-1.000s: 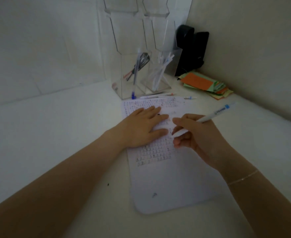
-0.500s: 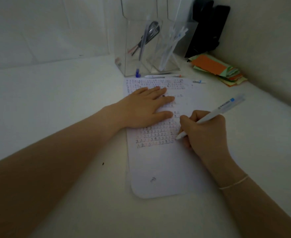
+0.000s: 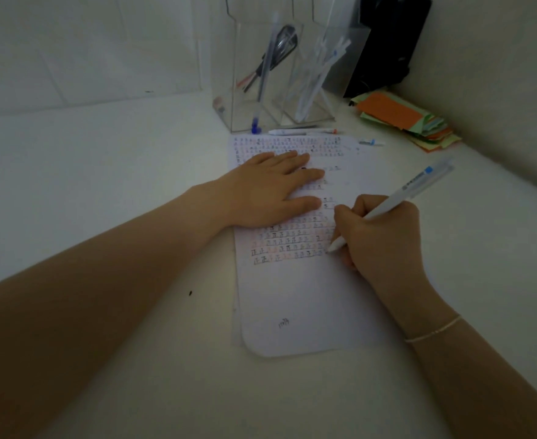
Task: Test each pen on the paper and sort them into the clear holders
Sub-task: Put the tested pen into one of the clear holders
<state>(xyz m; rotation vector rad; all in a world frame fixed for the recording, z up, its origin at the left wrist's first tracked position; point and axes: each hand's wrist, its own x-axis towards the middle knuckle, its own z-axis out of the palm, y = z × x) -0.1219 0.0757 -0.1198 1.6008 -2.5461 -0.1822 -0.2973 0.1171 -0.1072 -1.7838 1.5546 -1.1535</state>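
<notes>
My right hand [image 3: 384, 239] pinches the white pen [image 3: 397, 201], tip on the paper [image 3: 292, 296] below my flat left hand [image 3: 270, 188]; testing, next judge the ink.

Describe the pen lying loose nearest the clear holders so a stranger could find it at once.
Start at the two clear holders in the table's back corner. Directly before them, just past the top edge of the paper, a white pen lies flat. Unlike the pens upright inside the holders, it lies sideways, with an orange-red tip at its right end.
</notes>
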